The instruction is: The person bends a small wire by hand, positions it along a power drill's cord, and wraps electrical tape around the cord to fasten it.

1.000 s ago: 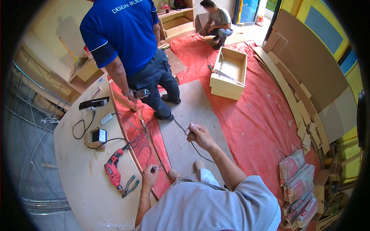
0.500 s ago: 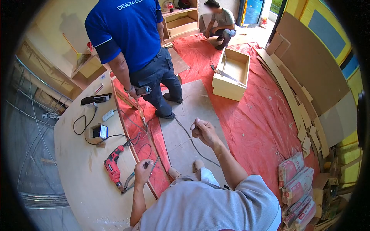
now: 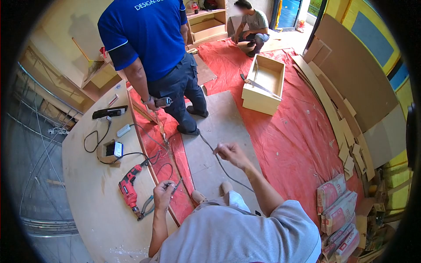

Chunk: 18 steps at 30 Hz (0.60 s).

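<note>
My left hand (image 3: 163,195) is closed around a thin dark rod-like tool (image 3: 177,186), its tip pointing up and away past the table edge. The exact kind is too small to make out. In front of my body my right hand (image 3: 233,154) is raised over the floor board, fingers curled and pressed together; whatever they may hold is hidden. On the table, left of my left hand, lies a red corded drill (image 3: 128,187). Pliers with blue-grey handles (image 3: 148,205) rest between the drill and that hand.
A person in a blue shirt (image 3: 142,41) stands ahead holding a power tool (image 3: 164,102). Another person (image 3: 254,26) squats farther back. A wooden drawer box (image 3: 258,103) sits on the red sheet (image 3: 302,140). Cables cross the table (image 3: 87,175) and floor; bags (image 3: 335,210) and boards line the right.
My right hand has turned palm-down and moved slightly lower, its fingers now pointing left. My left hand has shifted only slightly, still gripping the thin tool.
</note>
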Available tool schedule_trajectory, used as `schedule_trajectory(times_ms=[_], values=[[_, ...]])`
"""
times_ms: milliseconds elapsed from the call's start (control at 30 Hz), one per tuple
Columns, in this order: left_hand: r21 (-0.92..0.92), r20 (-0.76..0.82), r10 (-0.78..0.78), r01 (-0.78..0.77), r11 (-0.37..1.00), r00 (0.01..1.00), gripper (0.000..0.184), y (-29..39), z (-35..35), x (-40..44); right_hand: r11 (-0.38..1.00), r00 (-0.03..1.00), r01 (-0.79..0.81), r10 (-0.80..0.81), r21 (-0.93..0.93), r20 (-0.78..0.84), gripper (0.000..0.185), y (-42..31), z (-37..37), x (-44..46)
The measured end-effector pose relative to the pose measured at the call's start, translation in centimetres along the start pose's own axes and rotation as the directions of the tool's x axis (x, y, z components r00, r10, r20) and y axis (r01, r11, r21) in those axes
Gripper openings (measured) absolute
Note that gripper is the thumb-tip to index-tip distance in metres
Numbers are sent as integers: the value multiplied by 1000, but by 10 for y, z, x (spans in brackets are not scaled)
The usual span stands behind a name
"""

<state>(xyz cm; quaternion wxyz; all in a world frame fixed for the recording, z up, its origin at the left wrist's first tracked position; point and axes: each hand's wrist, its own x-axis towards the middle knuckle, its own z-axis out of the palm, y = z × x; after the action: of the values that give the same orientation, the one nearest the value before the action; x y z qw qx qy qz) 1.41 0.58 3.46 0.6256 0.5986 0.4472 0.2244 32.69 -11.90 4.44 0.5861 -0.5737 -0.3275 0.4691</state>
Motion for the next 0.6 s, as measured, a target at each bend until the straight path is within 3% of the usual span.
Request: schedule_trajectory(times_ms=[100, 200, 233, 267, 300, 333, 433, 533, 600], values=[[8, -63, 60, -59, 998, 996, 10, 5, -1, 5, 906, 961, 275, -259, -321, 91, 31, 25, 23, 0], [-31, -156, 120, -126, 992, 981, 9, 8, 0, 8, 901, 962, 223, -143, -371, 232, 28, 33, 38, -9], [-86, -197, 119, -138, 987, 973, 9, 13, 0, 7, 989, 979, 95, -72, -118, 189, 27, 46, 39, -11], [-140, -238, 115, -151, 979, 964, 8, 16, -2, 7, 988, 986, -35, 9, 150, 167, 27, 65, 39, -9], [-131, -280, 121, -163, 978, 952, 8, 17, -6, 8, 900, 981, -155, 94, 407, 168, 26, 80, 39, -8], [-122, -322, 126, -173, 977, 938, 8, 19, -14, 10, 728, 976, -205, 102, 654, 192, 29, 85, 35, -10], [-17, -407, 147, -168, 986, 902, 8, 26, -26, 10, 565, 982, -189, 112, 803, 152, 32, 91, 22, -18], [168, -409, 207, -149, 974, 889, 8, 25, -31, 13, 708, 929, -343, 351, 617, 113, 37, 118, -1, -18], [318, -383, 269, -147, 937, 884, 10, 25, -28, 13, 781, 881, -411, 472, 470, -15, 31, 154, -23, -16]])
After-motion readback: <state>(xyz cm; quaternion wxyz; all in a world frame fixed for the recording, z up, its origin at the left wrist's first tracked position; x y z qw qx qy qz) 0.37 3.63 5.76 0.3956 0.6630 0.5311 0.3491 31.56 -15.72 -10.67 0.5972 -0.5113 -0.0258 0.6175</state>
